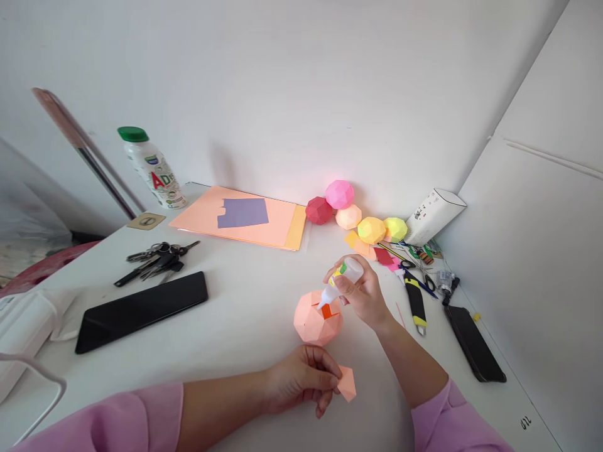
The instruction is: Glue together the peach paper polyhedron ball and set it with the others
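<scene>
A peach faceted paper ball (311, 321) rests on the white table, with an orange-edged opening in its upper right side. My right hand (365, 295) is closed round a small white glue bottle (349, 271), tilted so that its nozzle points down at the edge of the opening. Just below the ball, my left hand (306, 380) pinches a small peach paper piece (347, 383) between thumb and fingers.
Coloured paper balls (340, 194) stand by the wall, beside peach sheets (198, 216). Keys (162, 258), a black phone (141, 312) and a bottle (155, 169) are at left. A cutter (415, 301), paper scraps and a dark phone (473, 342) lie at right.
</scene>
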Available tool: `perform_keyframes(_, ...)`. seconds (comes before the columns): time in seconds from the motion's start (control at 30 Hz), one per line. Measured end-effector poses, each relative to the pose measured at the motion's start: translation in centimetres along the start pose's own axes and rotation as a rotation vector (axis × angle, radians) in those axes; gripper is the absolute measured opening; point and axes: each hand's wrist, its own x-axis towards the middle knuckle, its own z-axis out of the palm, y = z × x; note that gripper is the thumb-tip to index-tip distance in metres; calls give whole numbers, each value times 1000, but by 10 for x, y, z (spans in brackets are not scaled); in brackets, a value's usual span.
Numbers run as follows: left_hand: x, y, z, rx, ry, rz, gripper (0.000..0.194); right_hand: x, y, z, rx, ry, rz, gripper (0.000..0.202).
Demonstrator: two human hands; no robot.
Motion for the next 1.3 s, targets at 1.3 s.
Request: perform_keyframes(1.3, 0, 1, 0, -34, 4, -15, 21, -1, 0, 0, -29, -12, -1, 33)
